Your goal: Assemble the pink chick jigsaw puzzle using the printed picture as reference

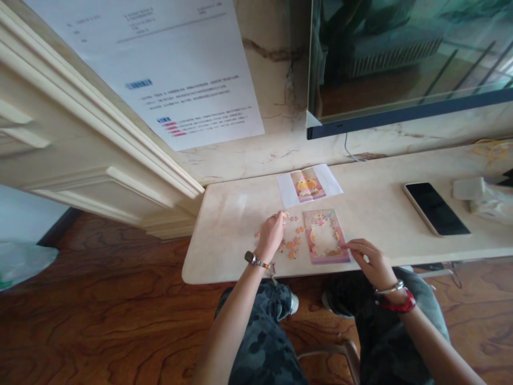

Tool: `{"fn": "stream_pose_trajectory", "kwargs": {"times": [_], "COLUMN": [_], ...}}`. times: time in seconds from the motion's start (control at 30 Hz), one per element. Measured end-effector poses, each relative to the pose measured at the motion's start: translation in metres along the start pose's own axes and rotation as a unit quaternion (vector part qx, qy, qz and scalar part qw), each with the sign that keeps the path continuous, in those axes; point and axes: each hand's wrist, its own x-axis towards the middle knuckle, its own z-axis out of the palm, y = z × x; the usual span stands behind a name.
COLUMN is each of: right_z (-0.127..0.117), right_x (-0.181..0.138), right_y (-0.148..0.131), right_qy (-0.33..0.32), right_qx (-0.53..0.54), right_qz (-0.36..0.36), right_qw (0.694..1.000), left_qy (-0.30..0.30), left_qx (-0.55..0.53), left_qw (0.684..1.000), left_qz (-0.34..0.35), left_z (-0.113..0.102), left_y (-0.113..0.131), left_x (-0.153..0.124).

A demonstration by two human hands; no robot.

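A partly assembled jigsaw puzzle (310,235) lies flat on the white tabletop, its border filled in around a bare middle. Loose puzzle pieces (293,247) are scattered to its left. Above these pieces, my left hand (272,234) is closed in a pinch, with a small puzzle piece (286,215) at its fingertips. My right hand (371,261) rests at the puzzle's right edge, fingers stretched out and the fingertips touching the border. Behind the puzzle lies a creased paper sheet (332,182) printed with a picture of yellow figures.
On the right of the table (380,184) lie a black-screened phone (436,208) and a white packet (491,200). A large screen (401,64) hangs over the table's back. A printed notice (192,64) is on the wall, beside a cream panelled door (92,160).
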Motion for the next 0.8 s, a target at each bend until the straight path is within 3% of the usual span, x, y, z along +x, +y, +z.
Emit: {"fn": "stream_pose_trajectory", "kwargs": {"times": [0.13, 0.23, 0.33, 0.47, 0.67, 0.8], "right_z": [0.013, 0.021, 0.023, 0.024, 0.029, 0.023], "right_x": [0.029, 0.048, 0.06, 0.064, 0.06, 0.063], "right_y": [-0.006, -0.011, -0.014, -0.013, -0.011, 0.001], "right_qy": [-0.029, -0.046, -0.064, -0.08, -0.036, -0.032], "right_qx": [0.078, 0.176, 0.228, 0.252, 0.223, 0.196], "right_qz": [0.08, 0.152, 0.176, 0.192, 0.173, 0.16], "right_qw": [0.993, 0.972, 0.956, 0.945, 0.959, 0.967], "left_qy": [0.013, -0.045, -0.069, -0.042, -0.004, 0.002], "left_qx": [-0.235, -0.305, -0.332, -0.349, -0.38, -0.293], "left_qw": [0.972, 0.951, 0.941, 0.935, 0.916, 0.951], "left_qz": [-0.015, 0.009, 0.004, -0.051, -0.127, -0.102], "left_z": [0.007, 0.012, 0.016, 0.026, 0.041, 0.041], "left_y": [0.028, 0.048, 0.058, 0.067, 0.085, 0.083], "left_x": [-0.002, -0.001, 0.002, 0.003, -0.003, -0.008]}}
